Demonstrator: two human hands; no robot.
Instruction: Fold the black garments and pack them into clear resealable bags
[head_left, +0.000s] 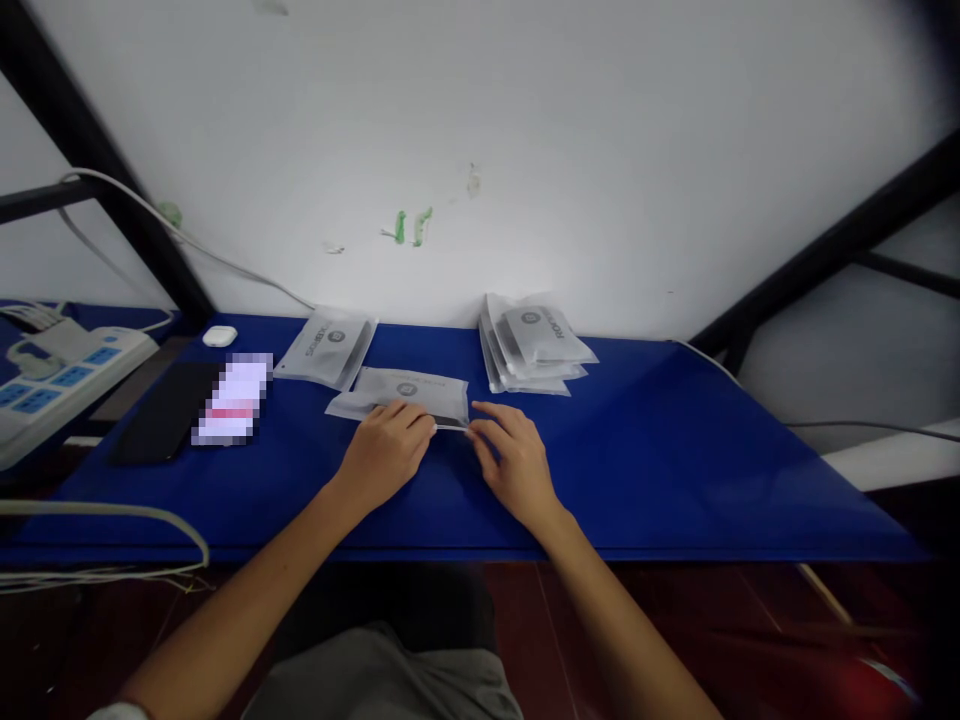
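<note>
A frosted plastic pouch (442, 395) with a round dark logo lies crosswise on the blue table in front of me, with something dark showing inside near its front edge. My left hand (386, 445) rests over that front edge with curled fingers gripping it. At the pouch's right front corner, the thumb and fingertips of my right hand (514, 455) pinch the edge. Just behind to the left lies another frosted pouch (326, 347) with printed lettering. A stack of similar pouches (536, 340) sits against the wall, right of centre.
On the left are a phone with a lit, pixelated screen (234, 400), a black flat device (161, 415), a white earbud case (220, 336) and a power strip (82, 380) with plugs. Cables (105, 510) hang at the left front. Black metal bars (112, 170) flank the blue table (660, 450).
</note>
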